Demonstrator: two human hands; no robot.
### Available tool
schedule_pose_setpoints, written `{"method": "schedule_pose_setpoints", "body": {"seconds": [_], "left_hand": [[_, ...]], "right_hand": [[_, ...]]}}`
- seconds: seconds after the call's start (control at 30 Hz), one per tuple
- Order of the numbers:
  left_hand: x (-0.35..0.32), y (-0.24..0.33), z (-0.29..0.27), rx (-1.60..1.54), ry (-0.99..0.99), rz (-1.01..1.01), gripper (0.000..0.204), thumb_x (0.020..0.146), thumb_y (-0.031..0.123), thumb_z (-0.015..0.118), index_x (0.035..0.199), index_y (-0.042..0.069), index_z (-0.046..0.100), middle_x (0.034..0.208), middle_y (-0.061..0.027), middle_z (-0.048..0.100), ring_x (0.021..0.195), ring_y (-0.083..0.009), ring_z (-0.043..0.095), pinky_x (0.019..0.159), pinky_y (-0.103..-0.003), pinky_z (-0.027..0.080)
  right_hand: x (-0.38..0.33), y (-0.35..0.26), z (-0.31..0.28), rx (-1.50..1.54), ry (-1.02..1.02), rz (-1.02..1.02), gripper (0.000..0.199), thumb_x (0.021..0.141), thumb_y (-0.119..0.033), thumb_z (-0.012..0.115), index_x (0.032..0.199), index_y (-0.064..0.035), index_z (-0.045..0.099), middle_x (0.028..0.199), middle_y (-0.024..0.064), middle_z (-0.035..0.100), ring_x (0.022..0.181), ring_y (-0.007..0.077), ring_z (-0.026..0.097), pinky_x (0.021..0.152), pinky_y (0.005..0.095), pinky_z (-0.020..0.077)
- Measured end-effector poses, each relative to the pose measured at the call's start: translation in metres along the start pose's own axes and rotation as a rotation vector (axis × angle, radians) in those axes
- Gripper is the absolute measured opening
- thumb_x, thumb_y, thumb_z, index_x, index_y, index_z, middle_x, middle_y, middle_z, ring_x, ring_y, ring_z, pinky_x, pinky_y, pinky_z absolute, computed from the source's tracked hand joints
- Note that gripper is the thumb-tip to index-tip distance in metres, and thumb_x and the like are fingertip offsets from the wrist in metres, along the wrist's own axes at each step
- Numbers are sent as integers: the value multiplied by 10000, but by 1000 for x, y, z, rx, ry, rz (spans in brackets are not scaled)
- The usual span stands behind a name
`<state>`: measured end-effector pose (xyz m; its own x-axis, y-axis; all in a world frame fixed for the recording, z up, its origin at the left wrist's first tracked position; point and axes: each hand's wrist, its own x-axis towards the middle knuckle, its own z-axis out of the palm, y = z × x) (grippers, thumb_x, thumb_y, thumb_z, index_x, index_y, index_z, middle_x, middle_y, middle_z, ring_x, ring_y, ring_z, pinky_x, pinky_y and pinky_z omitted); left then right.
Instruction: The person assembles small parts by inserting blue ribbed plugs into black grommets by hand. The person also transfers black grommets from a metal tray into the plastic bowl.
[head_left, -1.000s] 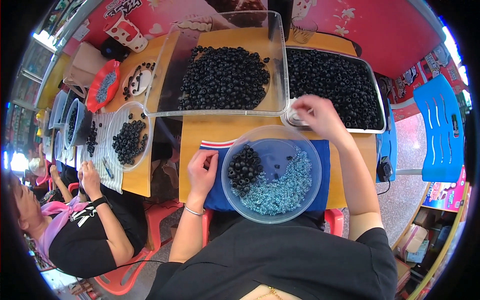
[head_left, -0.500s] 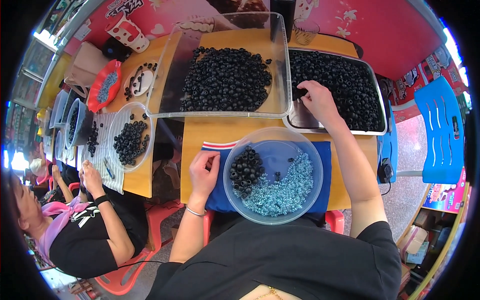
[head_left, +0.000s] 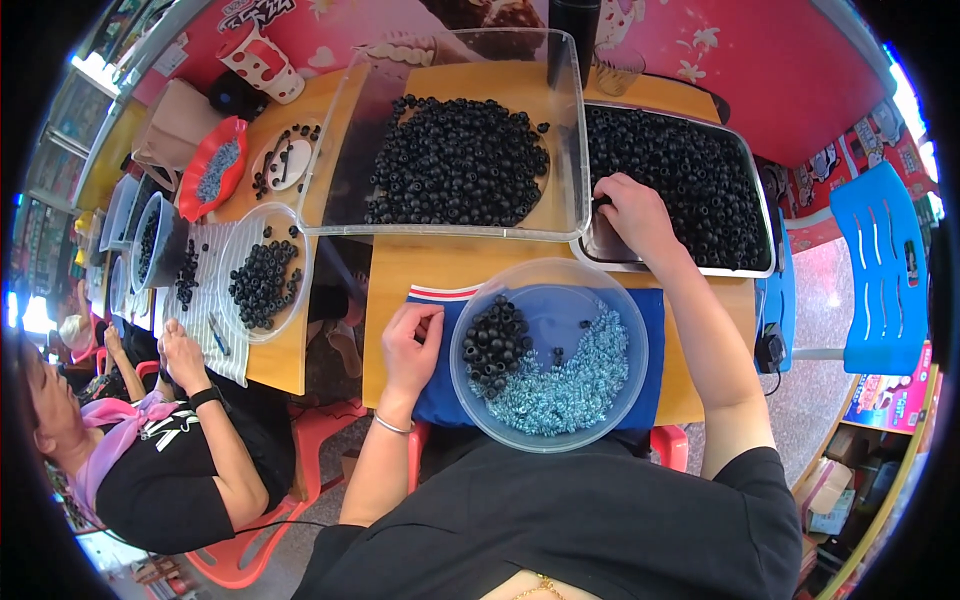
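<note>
My right hand [head_left: 640,217] is over the near left part of a metal tray [head_left: 712,271] heaped with small black ring-like pieces [head_left: 680,185]. Its fingers pinch together, with a dark piece [head_left: 603,202] showing at the tips. Left of the bowl, my left hand [head_left: 411,350] is closed with curled fingers; what they hold, if anything, is hidden. A clear round bowl [head_left: 549,271] sits between my arms on a blue cloth [head_left: 432,393]. Inside, a pile of black ring-like pieces [head_left: 496,342] lies on the left, beside many small pale-blue glassy pieces [head_left: 560,403].
A large clear bin [head_left: 440,232] with more black pieces stands beyond the bowl. To the left, a person [head_left: 200,470] works at another table with a clear dish [head_left: 304,262] and a red bowl [head_left: 232,180]. A blue chair [head_left: 880,270] is at the right.
My right hand has moved slightly nearer along the tray's left end, away from the heap. The left hand stays closed beside the bowl. The whole view has shifted a little.
</note>
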<state>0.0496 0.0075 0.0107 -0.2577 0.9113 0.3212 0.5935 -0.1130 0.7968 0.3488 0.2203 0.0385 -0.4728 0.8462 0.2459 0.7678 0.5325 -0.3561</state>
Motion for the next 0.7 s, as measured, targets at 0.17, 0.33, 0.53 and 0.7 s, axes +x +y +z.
{"method": "schedule_pose_setpoints", "body": {"seconds": [0.17,0.33,0.53,0.7], "left_hand": [[1,1,0,10,2,12,45,842,-23,670,885,-10,671,771,-86,624,565,-150,563,528,-259,443],[0,0,0,-8,8,9,37,846,-17,672,881,-5,667,767,-85,622,565,-152,565,527,-263,443],[0,-1,0,-3,10,17,29,849,-15,670,876,-6,665,766,-83,620,566,-152,566,528,-262,444],[0,1,-2,-5,1,15,26,850,-10,670,876,-6,666,772,-82,623,573,-154,571,533,-262,450]], "right_hand": [[0,-1,-4,-43,-59,-10,180,784,-69,654,963,-89,647,927,109,645,900,328,642,786,423,529],[-1,-10,-12,-76,-139,44,171,784,-87,642,953,-91,666,899,112,649,889,329,644,788,433,523],[-7,-6,-13,-57,-149,33,169,770,-90,646,936,-89,675,895,110,649,869,333,643,769,437,519],[-6,-8,-17,-155,-180,22,160,765,-111,654,922,-95,678,902,88,662,842,321,649,751,424,523]]}}
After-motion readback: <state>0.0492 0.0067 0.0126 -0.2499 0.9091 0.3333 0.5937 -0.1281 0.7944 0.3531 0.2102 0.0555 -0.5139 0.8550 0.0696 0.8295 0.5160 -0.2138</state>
